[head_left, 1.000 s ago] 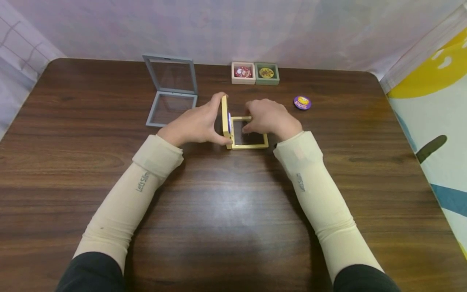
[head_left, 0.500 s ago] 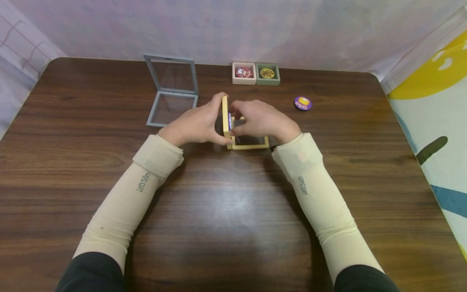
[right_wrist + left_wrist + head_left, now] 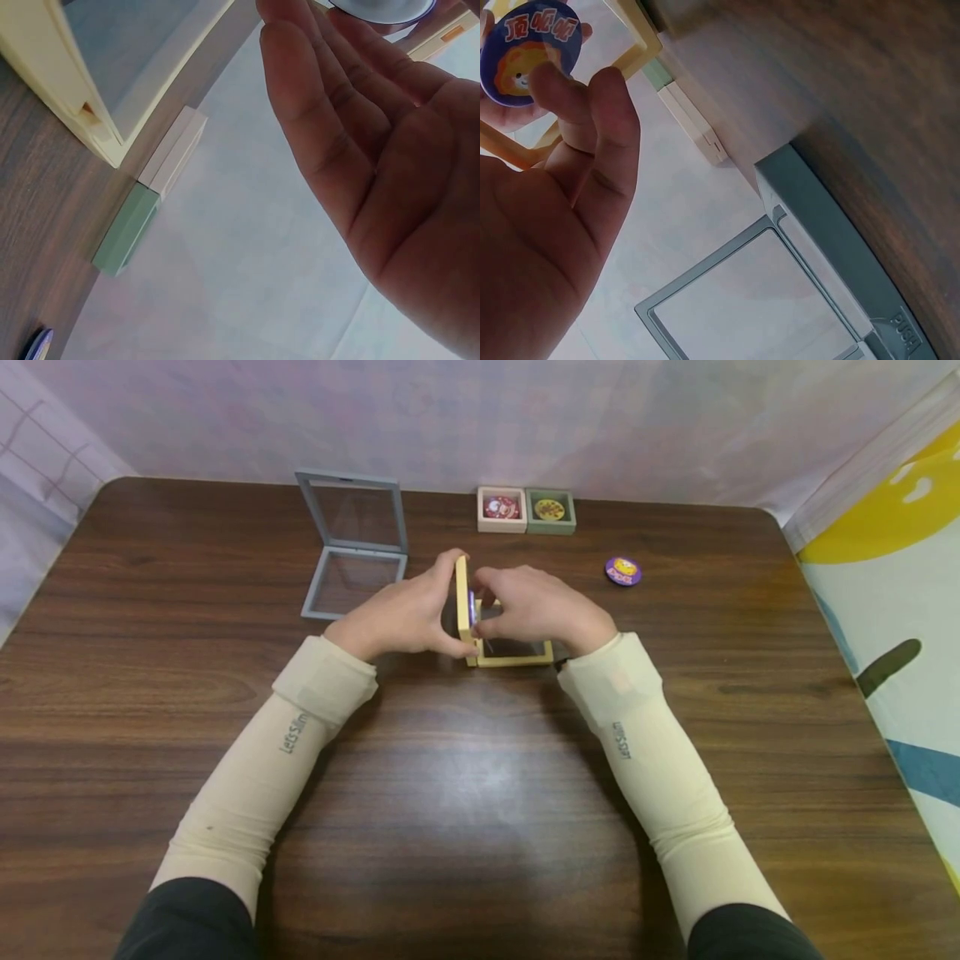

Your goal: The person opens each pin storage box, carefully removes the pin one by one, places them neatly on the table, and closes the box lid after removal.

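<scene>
A yellow hinged display frame stands half unfolded in the middle of the table, its left half (image 3: 462, 597) upright and its other half (image 3: 517, 662) flat. My left hand (image 3: 405, 614) grips the upright half from the left, thumb at the near edge. Against the clear film of that half sits a round purple badge (image 3: 529, 56) with a yellow lion, face towards the left wrist camera. My right hand (image 3: 543, 606) pinches the badge from the other side; its pale back (image 3: 390, 9) shows in the right wrist view. Left fingertips overlap the badge in the left wrist view.
A grey hinged frame (image 3: 322, 583) stands unfolded at the back left. Small pink (image 3: 502, 527) and green (image 3: 551, 527) boxes with round badges stand side by side near the wall (image 3: 645, 427). Another purple badge (image 3: 623, 572) lies on the table at right.
My right hand has shifted left from over the flat half to the badge at the upright half. In the last half second both hands have stayed nearly still.
</scene>
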Available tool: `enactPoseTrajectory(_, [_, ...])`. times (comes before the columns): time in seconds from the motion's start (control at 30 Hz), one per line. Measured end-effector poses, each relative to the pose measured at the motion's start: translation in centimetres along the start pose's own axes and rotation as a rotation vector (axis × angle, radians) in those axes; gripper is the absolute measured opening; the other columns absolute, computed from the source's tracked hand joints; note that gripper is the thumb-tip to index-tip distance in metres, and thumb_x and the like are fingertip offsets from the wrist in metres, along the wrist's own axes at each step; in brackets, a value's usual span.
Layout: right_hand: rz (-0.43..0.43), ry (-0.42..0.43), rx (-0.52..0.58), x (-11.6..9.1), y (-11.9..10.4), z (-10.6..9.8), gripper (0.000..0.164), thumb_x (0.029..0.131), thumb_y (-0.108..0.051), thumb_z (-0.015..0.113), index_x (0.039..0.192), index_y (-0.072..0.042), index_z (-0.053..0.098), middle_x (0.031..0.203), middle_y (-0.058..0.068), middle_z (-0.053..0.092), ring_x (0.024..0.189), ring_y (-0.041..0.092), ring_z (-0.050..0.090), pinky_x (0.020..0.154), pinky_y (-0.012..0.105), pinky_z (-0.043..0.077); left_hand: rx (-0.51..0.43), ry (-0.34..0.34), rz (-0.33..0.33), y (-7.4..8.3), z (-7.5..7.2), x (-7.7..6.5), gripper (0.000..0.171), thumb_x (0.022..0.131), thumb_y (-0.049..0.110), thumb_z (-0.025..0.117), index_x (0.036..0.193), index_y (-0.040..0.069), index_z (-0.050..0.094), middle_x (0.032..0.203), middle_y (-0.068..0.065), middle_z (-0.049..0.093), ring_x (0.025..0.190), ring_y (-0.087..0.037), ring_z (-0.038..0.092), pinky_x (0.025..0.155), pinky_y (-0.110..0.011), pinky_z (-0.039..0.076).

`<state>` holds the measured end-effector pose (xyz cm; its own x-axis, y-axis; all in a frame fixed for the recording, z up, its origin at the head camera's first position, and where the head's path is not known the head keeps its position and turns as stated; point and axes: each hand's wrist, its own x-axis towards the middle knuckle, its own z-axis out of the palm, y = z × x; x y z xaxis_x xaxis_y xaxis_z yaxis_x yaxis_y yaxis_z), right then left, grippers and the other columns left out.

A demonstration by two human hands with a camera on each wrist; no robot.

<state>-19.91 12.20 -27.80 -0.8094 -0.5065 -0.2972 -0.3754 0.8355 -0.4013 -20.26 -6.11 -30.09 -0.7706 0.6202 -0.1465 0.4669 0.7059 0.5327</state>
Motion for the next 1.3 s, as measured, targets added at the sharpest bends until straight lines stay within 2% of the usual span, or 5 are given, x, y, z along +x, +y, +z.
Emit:
enactPoseTrajectory(0.6, [0.007,0.016,0.008,0.3,0.2,0.5,0.046,0.076,-0.029,0.073,0.113,-0.013,0.052,0.108,0.002,0.065,0.096,0.019,0.061,0.083,0.04,0.051,0.004,-0.011,0.001,-0.1,0.0,0.1,0.113,0.07,0.048,0.077,0.145,0.008,0.004,0.124,-0.015,0.047,0.097,-0.026,0.06,0.081,-0.045,0.054])
enactPoseTrajectory(0.93, [0.008,0.038,0.017,0.4,0.2,0.5,0.046,0.076,-0.028,0.072,0.114,-0.012,0.05,0.105,0.004,0.064,0.091,0.019,0.06,0.081,0.04,0.051,-0.007,-0.011,-0.004,-0.1,0.0,0.1,0.112,0.07,0.046,0.078,0.145,0.008,0.004,0.121,-0.014,0.048,0.092,-0.025,0.06,0.078,-0.043,0.054])
enactPoseTrajectory(1.3, [0.013,0.021,0.035,0.5,1.1,0.4,0.044,0.079,-0.026,0.072,0.117,-0.013,0.052,0.112,0.005,0.064,0.101,0.023,0.06,0.088,0.043,0.051,-0.015,-0.011,-0.011,0.1,0.0,0.1,0.112,0.069,0.044,0.079,0.144,0.009,0.005,0.12,-0.014,0.048,0.091,-0.026,0.06,0.079,-0.043,0.054])
